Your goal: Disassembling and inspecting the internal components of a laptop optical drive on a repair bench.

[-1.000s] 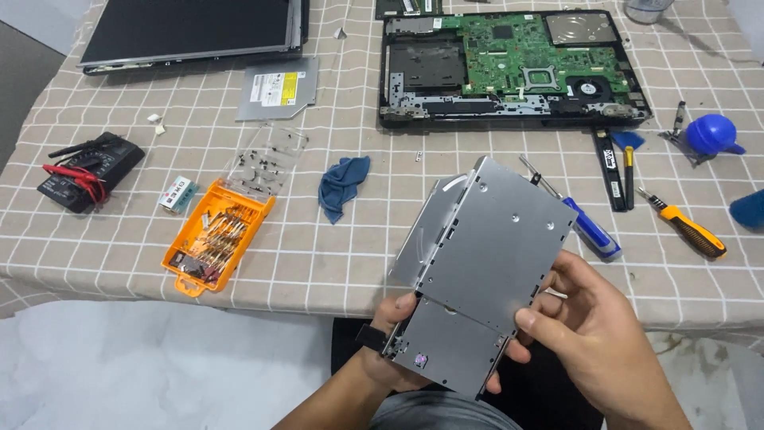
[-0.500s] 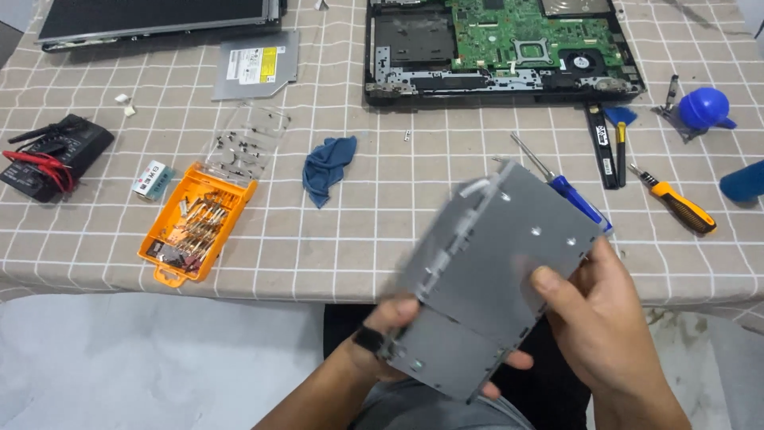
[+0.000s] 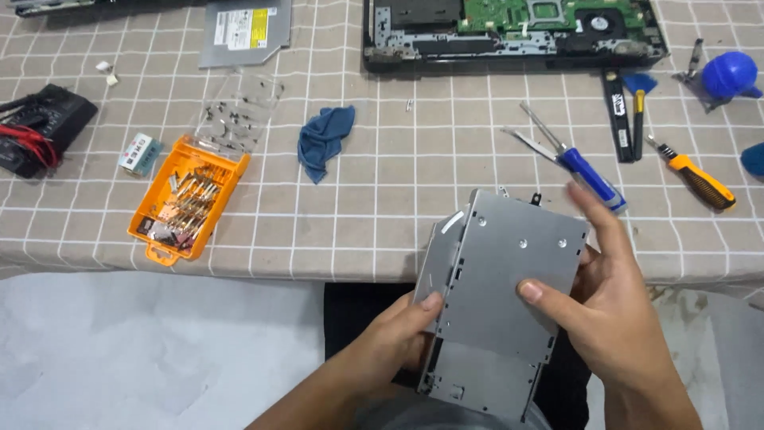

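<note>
I hold a flat grey metal drive casing [image 3: 501, 279] over my lap, just off the table's front edge. My left hand [image 3: 394, 338] grips its lower left side, thumb on top. My right hand [image 3: 609, 306] clasps the right edge, with the thumb pressed on the upper panel. The top panel sits shifted against the lower tray, which sticks out at the bottom. A blue-handled screwdriver [image 3: 585, 175] lies on the table just beyond my right fingers.
On the checked tablecloth [image 3: 382, 231] lie an orange bit case [image 3: 187, 203] with a clear lid, a blue cloth [image 3: 322, 139], an opened laptop base [image 3: 517, 28], another optical drive [image 3: 243, 32], a multimeter [image 3: 36, 131], an orange-handled screwdriver [image 3: 696, 179] and a blue blower [image 3: 728, 76].
The view has tilted down, so table items moved up. The casing came lower and closer to me, and my right thumb shifted onto its upper panel.
</note>
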